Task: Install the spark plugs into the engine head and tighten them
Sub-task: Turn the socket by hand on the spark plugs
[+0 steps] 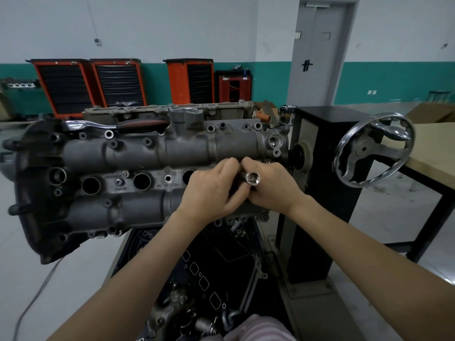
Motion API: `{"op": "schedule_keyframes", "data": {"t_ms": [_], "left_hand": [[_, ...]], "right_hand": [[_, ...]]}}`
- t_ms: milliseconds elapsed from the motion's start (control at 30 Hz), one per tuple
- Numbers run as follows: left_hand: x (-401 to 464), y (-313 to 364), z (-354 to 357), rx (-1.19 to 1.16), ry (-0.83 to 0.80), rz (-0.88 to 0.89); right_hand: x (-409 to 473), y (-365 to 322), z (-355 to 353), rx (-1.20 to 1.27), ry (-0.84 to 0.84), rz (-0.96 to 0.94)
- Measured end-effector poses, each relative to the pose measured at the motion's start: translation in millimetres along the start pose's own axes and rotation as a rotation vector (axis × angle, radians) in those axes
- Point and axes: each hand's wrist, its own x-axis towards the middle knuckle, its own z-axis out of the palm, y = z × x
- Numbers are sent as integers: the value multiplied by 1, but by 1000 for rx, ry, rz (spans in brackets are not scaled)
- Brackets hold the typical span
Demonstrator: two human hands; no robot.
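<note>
The grey engine head (138,153) lies across the stand in front of me, with open round spark plug wells (141,181) along its middle. Both hands meet over the right end of that row. My right hand (273,187) grips a chrome socket (253,178), whose open end faces up toward me. My left hand (209,190) curls its fingers around the lower part of the same tool; what it pinches is hidden. No spark plug shows. A ratchet with a red-black handle (138,124) rests on the head's far edge.
A chrome handwheel (374,150) on the black stand column (327,168) sits to the right. A tray of parts and gaskets (214,274) lies below the head. Orange tool cabinets (118,82) line the back wall. A wooden table (433,153) stands at right.
</note>
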Motion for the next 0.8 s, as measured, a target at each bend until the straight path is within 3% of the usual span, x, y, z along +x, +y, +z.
{"op": "schedule_keyframes", "data": {"t_ms": [100,400,667,800], "left_hand": [[1,-1,2,90,36,13],[1,3,-2,15,18,11],[0,0,3,56,12,21],[-1,0,-1,-4,31,7]], "right_hand": [[-2,2,4,-17,12,50],[-2,1,1,73,-48,11],[-1,3,3,-10,40,52],[-2,2,3,53,-1,59]]}}
